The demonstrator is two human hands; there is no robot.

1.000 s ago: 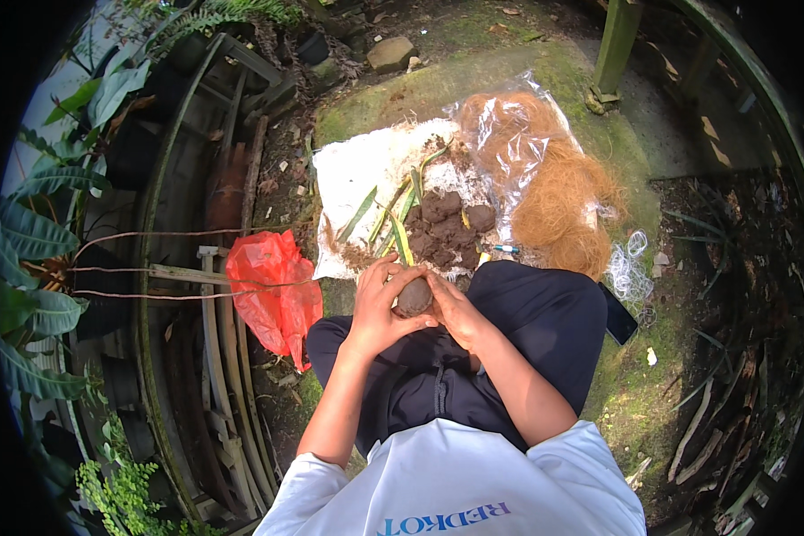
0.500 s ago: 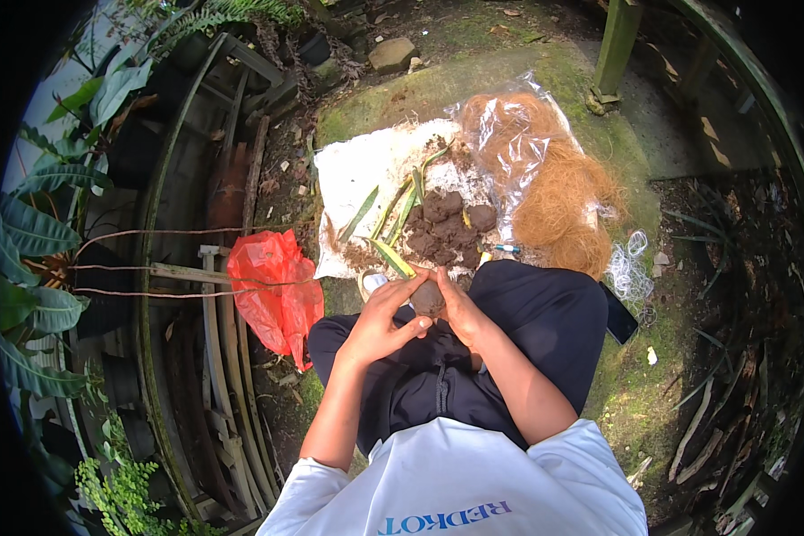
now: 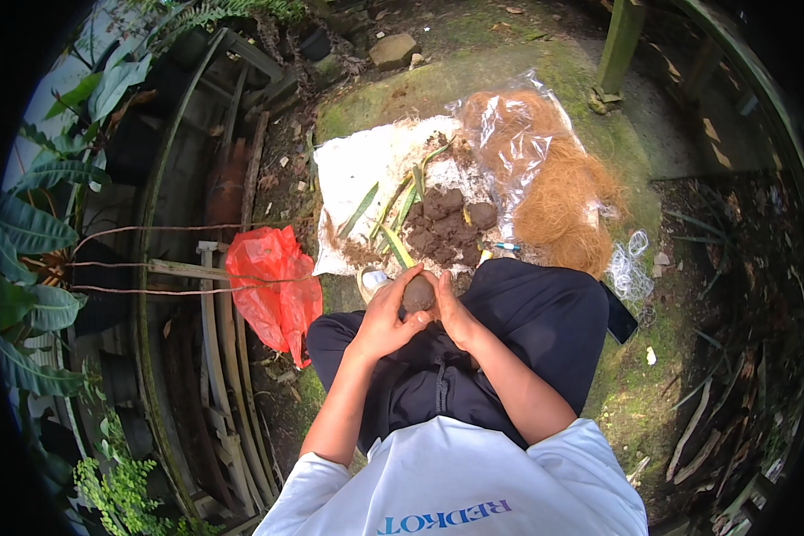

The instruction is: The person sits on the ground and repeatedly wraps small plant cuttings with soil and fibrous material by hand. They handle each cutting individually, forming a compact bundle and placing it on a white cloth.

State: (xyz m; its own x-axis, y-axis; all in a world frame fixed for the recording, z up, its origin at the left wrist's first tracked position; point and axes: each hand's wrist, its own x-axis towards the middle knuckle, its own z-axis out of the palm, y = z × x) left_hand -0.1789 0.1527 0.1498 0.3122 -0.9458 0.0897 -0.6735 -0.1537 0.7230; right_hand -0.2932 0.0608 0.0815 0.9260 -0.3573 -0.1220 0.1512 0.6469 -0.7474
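Between my two hands, above my lap, sits a round brown mud ball (image 3: 418,295). My left hand (image 3: 386,323) curves round its left side, while my right hand (image 3: 456,318) presses on its right side with the fingers held together. A green leaf with yellow edges (image 3: 397,247) points up and away from the ball's far side; its lower end is hidden at the ball and fingers. Just beyond lies a heap of dark wet soil (image 3: 442,230) on a white sheet (image 3: 347,165). More cut leaves (image 3: 360,208) lie left of the heap.
Brown coconut fibre (image 3: 558,201) spreads at the right, partly inside a clear plastic bag (image 3: 515,129). A tangle of white string (image 3: 632,272) and a dark phone (image 3: 620,317) lie by my right knee. A red plastic bag (image 3: 275,281) is at my left, beside wooden slats (image 3: 219,357).
The mud ball has shifted slightly left and up and shows more from above. The leaf at it now stands more steeply. Both hands stay round the ball.
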